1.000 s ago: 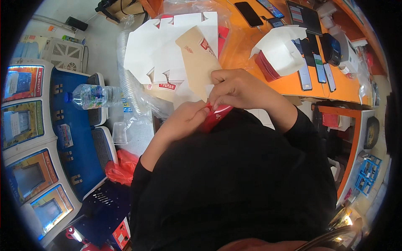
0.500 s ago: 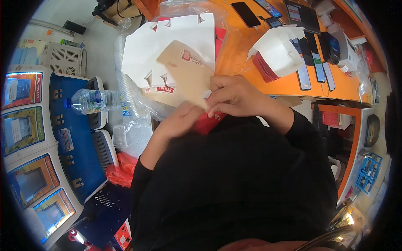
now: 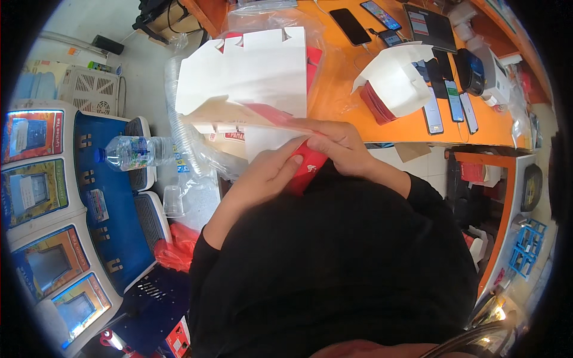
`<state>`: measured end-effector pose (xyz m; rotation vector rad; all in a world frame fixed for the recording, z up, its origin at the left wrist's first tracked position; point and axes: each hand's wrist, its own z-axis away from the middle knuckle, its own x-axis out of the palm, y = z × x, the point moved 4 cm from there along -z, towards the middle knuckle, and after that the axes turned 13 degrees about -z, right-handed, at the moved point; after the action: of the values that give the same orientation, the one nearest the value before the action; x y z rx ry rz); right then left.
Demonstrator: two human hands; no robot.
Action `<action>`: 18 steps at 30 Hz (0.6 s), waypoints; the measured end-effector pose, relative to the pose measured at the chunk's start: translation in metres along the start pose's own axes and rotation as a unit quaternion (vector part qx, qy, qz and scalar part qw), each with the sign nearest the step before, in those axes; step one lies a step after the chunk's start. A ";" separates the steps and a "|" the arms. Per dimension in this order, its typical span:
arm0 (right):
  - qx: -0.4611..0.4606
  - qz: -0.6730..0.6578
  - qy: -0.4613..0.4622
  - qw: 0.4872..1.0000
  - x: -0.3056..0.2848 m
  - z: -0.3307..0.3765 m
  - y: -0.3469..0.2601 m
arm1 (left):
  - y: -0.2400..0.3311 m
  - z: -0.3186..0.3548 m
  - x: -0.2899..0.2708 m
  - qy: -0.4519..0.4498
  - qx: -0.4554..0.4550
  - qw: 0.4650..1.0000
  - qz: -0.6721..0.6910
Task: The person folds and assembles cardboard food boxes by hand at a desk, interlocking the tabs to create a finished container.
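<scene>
Both of my hands hold a flat cardboard box blank (image 3: 239, 116), cream on one face and red on the other, close to my chest. My left hand (image 3: 271, 173) pinches its red lower part, thumb on top. My right hand (image 3: 337, 146) grips the same red edge from the right. The cream panel sticks out to the left, seen nearly edge-on. Behind it a stack of white flat box blanks (image 3: 256, 68) in a clear plastic bag lies on the orange counter (image 3: 340, 89).
A folded white box (image 3: 397, 77) with red pieces inside stands on the counter, with several phones (image 3: 352, 27) and a tablet further back. A water bottle (image 3: 134, 152) lies on a blue machine at the left. A red plastic bag (image 3: 176, 250) sits below.
The cream panel has swung from upright to lying nearly flat, pointing left. My hands have shifted slightly up and stay on the red part.
</scene>
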<state>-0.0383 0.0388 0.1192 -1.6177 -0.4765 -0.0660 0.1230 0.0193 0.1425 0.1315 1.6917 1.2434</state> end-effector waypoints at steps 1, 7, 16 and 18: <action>-0.009 0.004 0.006 1.000 0.000 0.001 -0.001 | 0.001 -0.001 0.001 0.001 -0.010 1.000 0.013; -0.122 0.139 0.129 0.974 -0.020 -0.013 0.001 | -0.002 -0.015 0.000 0.065 -0.071 0.988 -0.122; 0.041 0.069 0.091 0.993 -0.043 -0.005 0.004 | -0.007 -0.020 -0.004 0.192 0.035 0.949 -0.247; 0.046 0.104 0.082 0.990 -0.056 0.002 -0.011 | -0.028 -0.011 -0.033 0.301 -0.044 0.898 -0.318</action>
<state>-0.0933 0.0267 0.1109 -1.5487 -0.1804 -0.0184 0.1436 -0.0200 0.1416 -0.8845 1.9492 0.8860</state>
